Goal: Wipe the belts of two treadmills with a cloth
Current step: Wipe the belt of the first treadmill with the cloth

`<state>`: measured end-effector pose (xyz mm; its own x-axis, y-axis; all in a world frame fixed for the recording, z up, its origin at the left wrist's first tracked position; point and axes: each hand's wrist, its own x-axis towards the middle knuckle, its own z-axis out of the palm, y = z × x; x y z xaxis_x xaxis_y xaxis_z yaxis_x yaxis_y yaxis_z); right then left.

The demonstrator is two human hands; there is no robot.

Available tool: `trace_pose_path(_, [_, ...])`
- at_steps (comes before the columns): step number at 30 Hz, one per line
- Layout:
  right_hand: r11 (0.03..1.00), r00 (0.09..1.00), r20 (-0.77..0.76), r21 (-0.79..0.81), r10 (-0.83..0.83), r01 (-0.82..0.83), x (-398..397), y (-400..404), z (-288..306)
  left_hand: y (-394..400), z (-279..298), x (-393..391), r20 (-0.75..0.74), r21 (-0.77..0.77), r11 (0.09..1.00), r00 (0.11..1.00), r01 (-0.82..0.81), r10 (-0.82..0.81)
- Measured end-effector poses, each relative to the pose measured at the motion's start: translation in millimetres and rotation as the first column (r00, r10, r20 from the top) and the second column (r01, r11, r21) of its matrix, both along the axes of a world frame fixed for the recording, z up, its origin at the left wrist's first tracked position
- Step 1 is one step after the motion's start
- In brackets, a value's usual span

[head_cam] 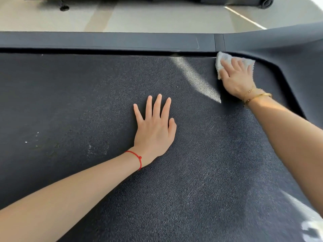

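One white terry cloth (227,61), soft, light, easily bunched: pressed flat under the right hand (236,77) with fingers straight, at the treadmill belt (87,102) far corner. Left hand (154,126) splayed flat, bracing mid-belt, holding nothing.

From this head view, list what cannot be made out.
- White cloth: mostly covered by the right hand.
- Dark textured treadmill belt: cut off by the left, right and bottom edges.
- Second treadmill: not identifiable; only dark equipment at the top edge.
- Pale blur, bottom right: unidentifiable.
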<state>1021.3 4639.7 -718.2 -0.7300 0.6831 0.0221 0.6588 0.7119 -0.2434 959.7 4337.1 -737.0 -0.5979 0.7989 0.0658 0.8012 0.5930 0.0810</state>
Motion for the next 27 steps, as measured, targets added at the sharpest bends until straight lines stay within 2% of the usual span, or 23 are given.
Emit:
trace_pose_path(6, [0.954, 0.954, 0.007, -0.031, 0.298, -0.298, 58.1, -65.8, -4.7, -1.3, -1.7, -1.5, 0.023, 0.053, 0.999, 1.000, -0.005, 0.004])
trace_pose_path(8, [0.964, 0.964, -0.001, 0.020, 0.267, -0.266, 74.6, -53.6, -1.7, -1.6, -2.0, -1.2, 0.028, 0.062, 0.998, 1.000, -0.008, 0.006])
trace_pose_path(10, [0.994, 0.996, -0.005, 0.069, 0.088, -0.088, 89.2, -27.0, 1.6, -2.2, -2.3, -0.6, 0.034, 0.075, 0.997, 0.999, -0.006, 0.003])
trace_pose_path(12, [0.995, 0.996, 0.015, 0.051, -0.089, 0.088, 104.0, -8.0, 4.3, -2.2, -2.8, -1.0, 0.041, 0.089, 0.996, 0.999, -0.003, -0.001])
trace_pose_path(14, [0.990, 0.989, 0.035, 0.010, -0.143, 0.142, 113.3, -11.9, 3.4, -2.1, -3.3, -1.9, 0.045, 0.098, 0.995, 0.999, -0.006, 0.001])
trace_pose_path(17, [0.995, 0.995, 0.037, 0.030, -0.095, 0.094, 123.1, -53.5, 4.0, -2.2, -3.3, -2.2, 0.053, 0.106, 0.994, 0.999, -0.010, 0.005])
trace_pose_path(20, [0.995, 0.996, 0.084, 0.087, 0.042, -0.050, 142.2, -116.4, 2.7, -2.5, -2.1, -0.8, 0.062, 0.110, 0.994, 0.998, -0.009, 0.002])
trace_pose_path(24, [0.979, 0.980, 0.023, -0.050, 0.198, -0.197, 175.5, -193.5, 6.2, -2.9, 0.3, 1.2, 0.076, 0.118, 0.993, 0.997, -0.015, 0.006])
trace_pose_path(27, [0.984, 0.986, 0.037, -0.086, 0.160, -0.156, 201.2, -196.4, 7.0, -5.3, 0.9, 1.0, 0.078, 0.127, 0.992, 0.997, -0.006, -0.004])
